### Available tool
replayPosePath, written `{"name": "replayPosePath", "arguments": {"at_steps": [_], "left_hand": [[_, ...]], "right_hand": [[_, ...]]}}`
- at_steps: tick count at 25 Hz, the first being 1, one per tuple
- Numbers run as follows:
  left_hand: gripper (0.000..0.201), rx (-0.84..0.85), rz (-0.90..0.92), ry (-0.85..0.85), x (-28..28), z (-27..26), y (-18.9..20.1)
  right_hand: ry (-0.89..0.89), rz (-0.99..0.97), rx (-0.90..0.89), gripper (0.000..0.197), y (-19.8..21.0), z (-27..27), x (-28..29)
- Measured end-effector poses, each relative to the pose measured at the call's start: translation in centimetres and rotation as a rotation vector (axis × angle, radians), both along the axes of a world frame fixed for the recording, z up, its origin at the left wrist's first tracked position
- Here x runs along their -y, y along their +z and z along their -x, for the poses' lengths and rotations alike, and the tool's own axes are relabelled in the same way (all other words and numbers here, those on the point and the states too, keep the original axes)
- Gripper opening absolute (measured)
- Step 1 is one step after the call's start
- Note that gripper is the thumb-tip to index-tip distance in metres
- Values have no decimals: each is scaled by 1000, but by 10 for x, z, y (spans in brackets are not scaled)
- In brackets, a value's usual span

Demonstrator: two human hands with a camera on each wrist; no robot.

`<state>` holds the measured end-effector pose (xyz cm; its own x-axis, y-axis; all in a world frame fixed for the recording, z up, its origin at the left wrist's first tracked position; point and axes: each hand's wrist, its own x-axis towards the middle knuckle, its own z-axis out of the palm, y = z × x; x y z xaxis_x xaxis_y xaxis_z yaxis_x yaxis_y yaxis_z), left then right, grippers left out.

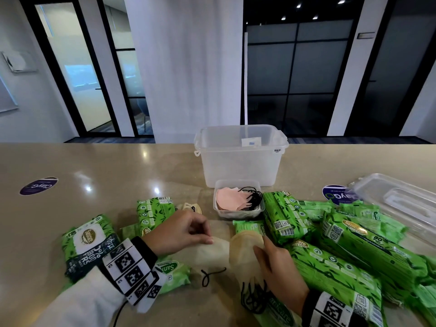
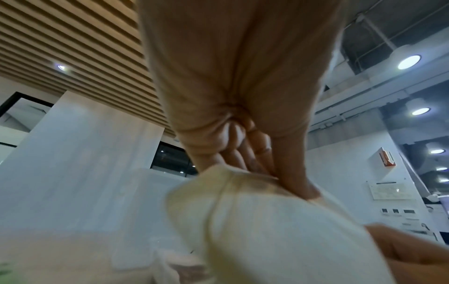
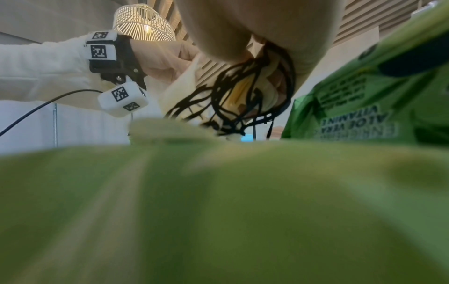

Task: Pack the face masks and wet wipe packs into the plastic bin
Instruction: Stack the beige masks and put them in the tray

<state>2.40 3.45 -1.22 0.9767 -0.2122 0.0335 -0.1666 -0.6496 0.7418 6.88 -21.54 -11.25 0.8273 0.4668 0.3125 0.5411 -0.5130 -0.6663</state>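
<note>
Pinching one cream mask [image 1: 207, 252] in my left hand [image 1: 181, 230] fingers and clamping the mask stack [image 1: 245, 251] in my right hand [image 1: 278, 267], I judge the stack lies just right of it, long axis toward me, with the bin [image 1: 240, 156] straight ahead across the surface [image 1: 94, 166].

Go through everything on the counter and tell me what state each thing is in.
Plastic bin: open, upright, no masks or packs visible inside.
Lid: off, lying on the counter.
Small tub: open, holds pink masks.
Wipe packs: sealed, loose on the counter.
Left hand: pinches a cream mask.
Right hand: holds a mask stack.
</note>
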Motion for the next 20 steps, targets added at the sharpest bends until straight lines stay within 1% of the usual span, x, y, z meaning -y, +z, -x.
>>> {"name": "replayPosePath", "arguments": {"at_steps": [3, 5, 6, 8, 10, 13, 17, 19, 20], "left_hand": [[11, -143, 83, -136, 7, 7, 13], [19, -172, 152, -152, 15, 8, 16], [20, -138, 159, -142, 20, 8, 14], [11, -9, 148, -91, 30, 5, 4], [6, 83, 174, -21, 38, 0, -11], [7, 127, 188, 62, 45, -8, -34], [6, 130, 319, 3, 53, -14, -51], [5, 156, 331, 33, 55, -14, -55], [5, 164, 322, 52, 56, -14, -57]], "right_hand": [[9, -32, 5, 20, 2, 1, 1], [44, -71, -16, 19, 4, 2, 2], [63, -84, -22, 17, 6, 3, 2], [107, -109, -30, 15, 8, 5, 1], [140, -145, -34, 19, 10, 7, 0], [153, -183, -51, 29, 13, 7, -1], [167, -215, -84, 33, 13, 7, 2], [155, -225, -114, 42, 16, 10, 1], [151, -245, -140, 40, 17, 12, 2]]}}
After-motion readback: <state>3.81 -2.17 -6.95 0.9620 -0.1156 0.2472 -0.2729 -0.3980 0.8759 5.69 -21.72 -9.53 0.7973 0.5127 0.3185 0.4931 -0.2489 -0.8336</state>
